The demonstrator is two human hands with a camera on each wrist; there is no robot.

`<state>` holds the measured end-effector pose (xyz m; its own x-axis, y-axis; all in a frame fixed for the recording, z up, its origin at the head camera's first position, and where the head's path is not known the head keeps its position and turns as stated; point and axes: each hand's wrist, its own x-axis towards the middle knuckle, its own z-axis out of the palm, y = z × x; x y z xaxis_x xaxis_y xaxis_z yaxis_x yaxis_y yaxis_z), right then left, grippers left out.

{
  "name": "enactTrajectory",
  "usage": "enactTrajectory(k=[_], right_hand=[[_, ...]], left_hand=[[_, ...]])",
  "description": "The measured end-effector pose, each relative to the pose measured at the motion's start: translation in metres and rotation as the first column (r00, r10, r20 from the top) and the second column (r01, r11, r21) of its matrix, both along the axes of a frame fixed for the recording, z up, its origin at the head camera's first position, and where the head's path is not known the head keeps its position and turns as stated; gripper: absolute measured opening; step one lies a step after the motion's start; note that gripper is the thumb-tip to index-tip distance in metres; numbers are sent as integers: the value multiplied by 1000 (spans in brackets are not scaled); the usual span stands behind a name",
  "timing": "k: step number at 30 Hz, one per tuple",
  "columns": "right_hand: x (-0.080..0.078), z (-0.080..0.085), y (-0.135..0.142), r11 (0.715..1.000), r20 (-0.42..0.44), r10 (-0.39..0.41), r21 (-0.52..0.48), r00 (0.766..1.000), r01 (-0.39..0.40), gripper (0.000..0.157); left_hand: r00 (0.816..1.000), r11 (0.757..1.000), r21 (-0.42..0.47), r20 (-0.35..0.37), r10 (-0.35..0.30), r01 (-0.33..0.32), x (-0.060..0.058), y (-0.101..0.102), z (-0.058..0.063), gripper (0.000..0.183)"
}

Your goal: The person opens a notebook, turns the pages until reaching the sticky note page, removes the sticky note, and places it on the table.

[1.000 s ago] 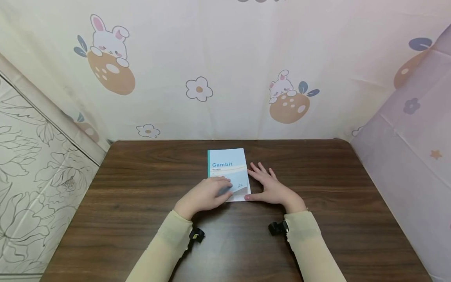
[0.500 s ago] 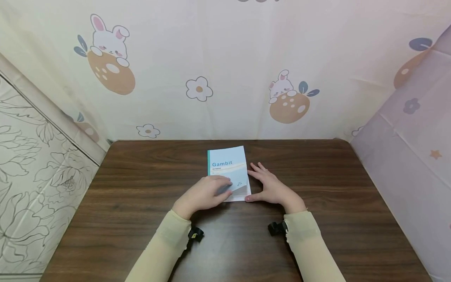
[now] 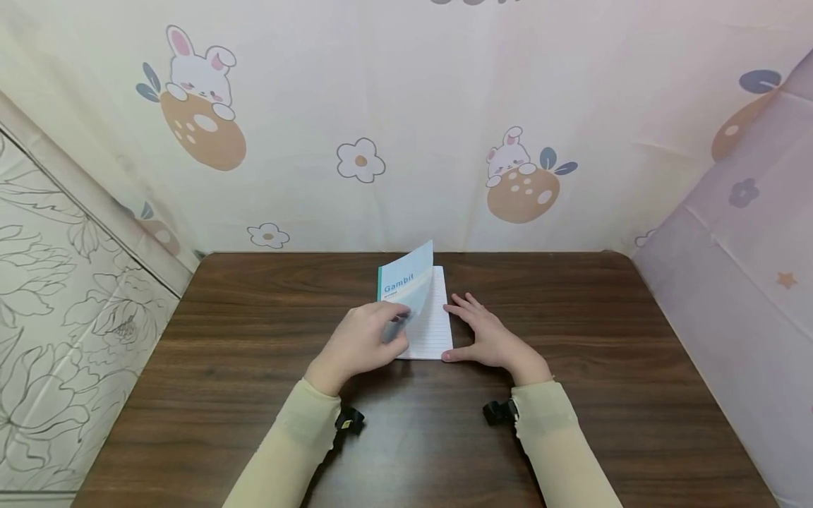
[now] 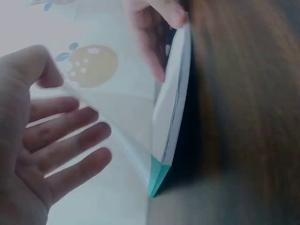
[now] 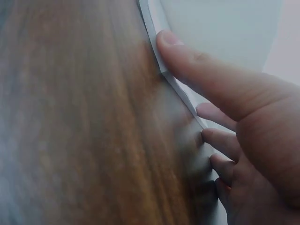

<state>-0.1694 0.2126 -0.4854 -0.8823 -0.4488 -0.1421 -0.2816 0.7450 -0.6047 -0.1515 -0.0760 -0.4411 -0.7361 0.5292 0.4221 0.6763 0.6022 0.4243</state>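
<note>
A notebook [image 3: 429, 331] with a light blue "Gambit" cover and a green spine lies on the table, its lined page partly exposed. My left hand [image 3: 365, 339] pinches the lower free corner of the cover [image 3: 406, 271], which stands raised and bent toward the left. In the left wrist view the thumb and forefinger meet at the cover's edge, while the other fingers are extended. Along the notebook's right edge rests my right hand [image 3: 492, 342], fingers spread. Its thumb [image 5: 187, 58] touches the lower right corner in the right wrist view.
The brown wooden table [image 3: 267, 317] extends around the notebook on all sides. Behind it hangs a pale curtain [image 3: 419, 141] with rabbit and flower prints. Dark wrist cameras sit on both sleeves.
My left hand has lifted the notebook's cover and drawn it up and slightly leftward, exposing the lined page. My right hand has stayed at the right edge.
</note>
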Motion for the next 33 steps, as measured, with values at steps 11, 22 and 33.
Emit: enactTrajectory(k=[11, 22, 33], right_hand=[[0, -3, 3, 998, 0, 2, -60, 1000, -2, 101], [-4, -10, 5, 996, -30, 22, -81, 999, -25, 98], [-1, -14, 8, 997, 0, -19, -80, 1000, 19, 99]], left_hand=[[965, 958, 220, -148, 219, -183, 4, -10, 28, 15], [958, 945, 159, 10, 286, -284, 5, -45, 44, 14], [935, 934, 84, -39, 351, -347, 10, -90, 26, 20]])
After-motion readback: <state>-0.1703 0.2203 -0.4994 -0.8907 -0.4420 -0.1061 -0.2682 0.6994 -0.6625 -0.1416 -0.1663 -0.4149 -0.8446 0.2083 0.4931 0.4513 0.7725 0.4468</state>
